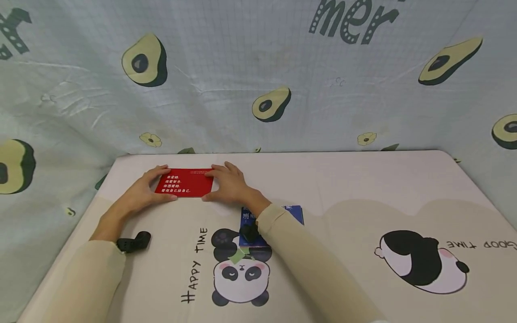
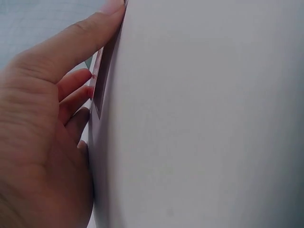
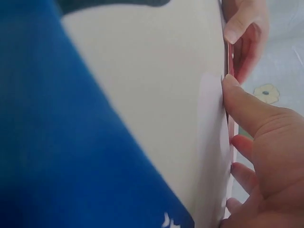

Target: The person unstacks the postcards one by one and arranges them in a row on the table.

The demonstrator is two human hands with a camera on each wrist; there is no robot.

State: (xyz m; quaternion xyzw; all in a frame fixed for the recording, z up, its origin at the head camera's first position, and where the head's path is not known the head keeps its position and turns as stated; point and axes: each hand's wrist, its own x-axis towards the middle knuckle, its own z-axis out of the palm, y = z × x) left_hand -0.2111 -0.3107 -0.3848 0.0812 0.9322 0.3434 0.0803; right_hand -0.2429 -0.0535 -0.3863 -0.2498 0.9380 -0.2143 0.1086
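A flat red book (image 1: 186, 184) with white printed lines lies near the far left of the table. My left hand (image 1: 142, 190) holds its left end, thumb along the near edge and fingers at the far corner. At the other end, my right hand (image 1: 232, 185) grips the book the same way, thumb at the near edge and fingers on the far side. In the right wrist view both thumbs line the book's reddish edge, low against the table. A blue book (image 1: 294, 213) lies under my right wrist, partly hidden by the sleeve.
The pale table (image 1: 343, 179) bears a printed panda (image 1: 241, 273) and the words Happy Time at the left. Another printed animal (image 1: 424, 262) is at the right. A curtain (image 1: 210, 58) with avocado prints hangs behind the far edge.
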